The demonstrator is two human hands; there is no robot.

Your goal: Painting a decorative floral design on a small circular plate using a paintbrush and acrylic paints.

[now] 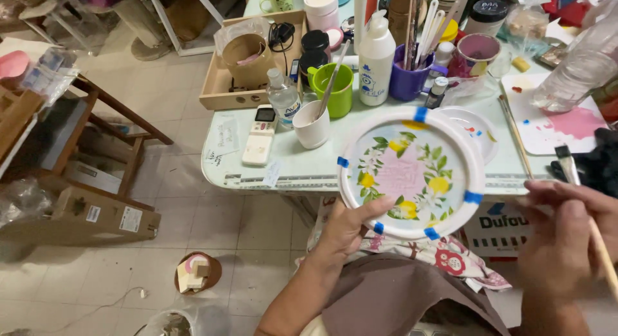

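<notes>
My left hand grips the lower left rim of a round white plate, holding it up in front of the table edge. The plate is painted with yellow lemons, green leaves and a pink centre, and has blue tape tabs around its rim. My right hand at the right is shut on a flat paintbrush, whose bristle end points up beside the plate, apart from it.
A pale green table carries a white cup, green mug, white glue bottle, purple brush pot, remote control, wooden tray and pink-smeared palette. Wooden furniture and a cardboard box stand on the tiled floor at left.
</notes>
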